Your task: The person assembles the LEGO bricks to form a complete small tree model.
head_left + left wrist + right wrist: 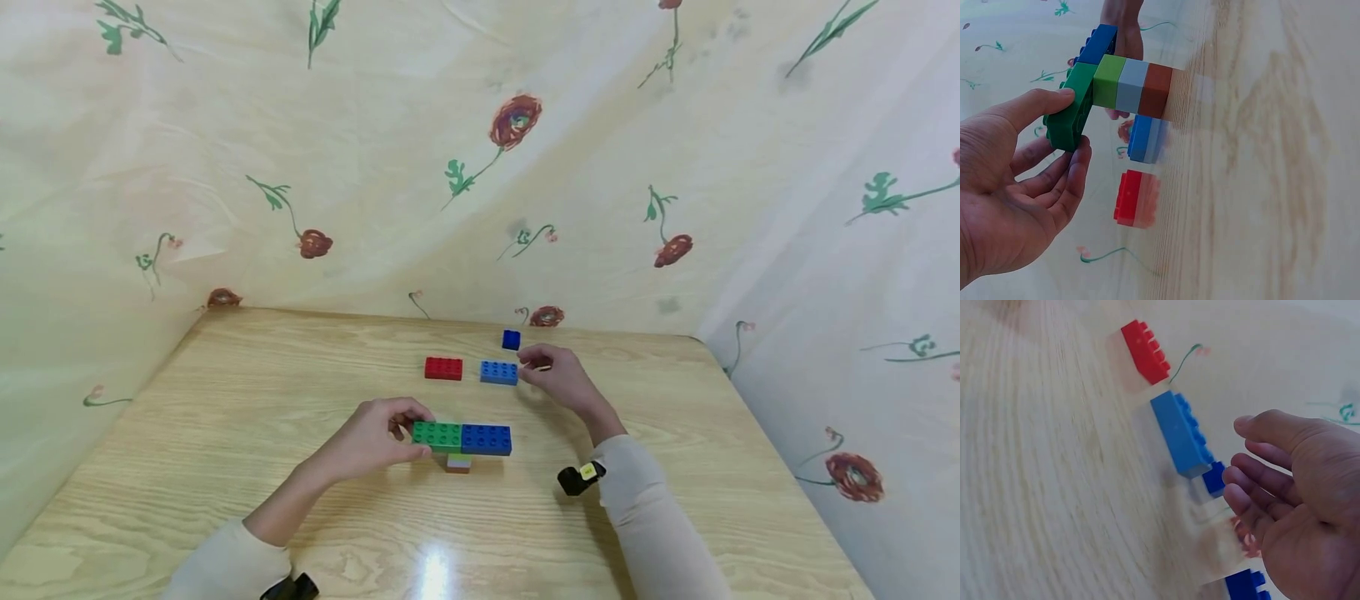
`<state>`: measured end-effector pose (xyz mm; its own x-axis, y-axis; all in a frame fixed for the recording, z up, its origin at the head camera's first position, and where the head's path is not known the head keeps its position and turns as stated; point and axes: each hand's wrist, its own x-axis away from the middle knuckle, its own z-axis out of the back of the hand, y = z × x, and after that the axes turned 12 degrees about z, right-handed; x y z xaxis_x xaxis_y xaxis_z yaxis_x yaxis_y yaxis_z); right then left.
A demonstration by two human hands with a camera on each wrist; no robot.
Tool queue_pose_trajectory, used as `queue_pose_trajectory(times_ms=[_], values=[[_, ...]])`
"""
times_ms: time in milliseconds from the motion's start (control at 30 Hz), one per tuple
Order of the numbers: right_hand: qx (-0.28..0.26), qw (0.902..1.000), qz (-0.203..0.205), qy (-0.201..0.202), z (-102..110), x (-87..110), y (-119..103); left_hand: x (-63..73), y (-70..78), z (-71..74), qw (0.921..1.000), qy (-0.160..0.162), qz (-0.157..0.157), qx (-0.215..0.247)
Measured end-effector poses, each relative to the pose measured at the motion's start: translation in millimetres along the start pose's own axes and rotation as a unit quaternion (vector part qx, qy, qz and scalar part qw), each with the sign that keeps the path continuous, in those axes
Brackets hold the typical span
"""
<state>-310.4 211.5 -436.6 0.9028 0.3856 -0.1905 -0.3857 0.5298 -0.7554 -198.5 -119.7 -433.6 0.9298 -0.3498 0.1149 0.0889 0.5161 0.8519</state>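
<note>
My left hand pinches the outer end of a green brick, thumb on the near side and fingers on the far side. Beside the green brick, end to end, sits a dark blue brick. Both top a short column of lime green, pale blue-grey and brown blocks, the brown one lowest, at the table. My right hand holds nothing; its loosely bent fingers hover beside the right end of a lighter blue brick. A small dark blue brick lies just behind it.
A red brick lies left of the lighter blue one, studs up. The wooden table ends at a flowered cloth at the back and sides. A black wrist camera is strapped at the right sleeve.
</note>
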Motion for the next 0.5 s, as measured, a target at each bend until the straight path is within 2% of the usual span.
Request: queue_pose_trajectory(times_ms=[300,500], values=[[0.013,0.9993,-0.030,-0.020,-13.1,-11.4,12.1,1.3,0.2,1.0,1.0000,-0.001,0.000,0.002],[0.047,0.9983,-0.022,-0.028,-18.9,-10.2,14.8,2.1,0.9,0.6,1.0000,-0.002,0.001,0.003]])
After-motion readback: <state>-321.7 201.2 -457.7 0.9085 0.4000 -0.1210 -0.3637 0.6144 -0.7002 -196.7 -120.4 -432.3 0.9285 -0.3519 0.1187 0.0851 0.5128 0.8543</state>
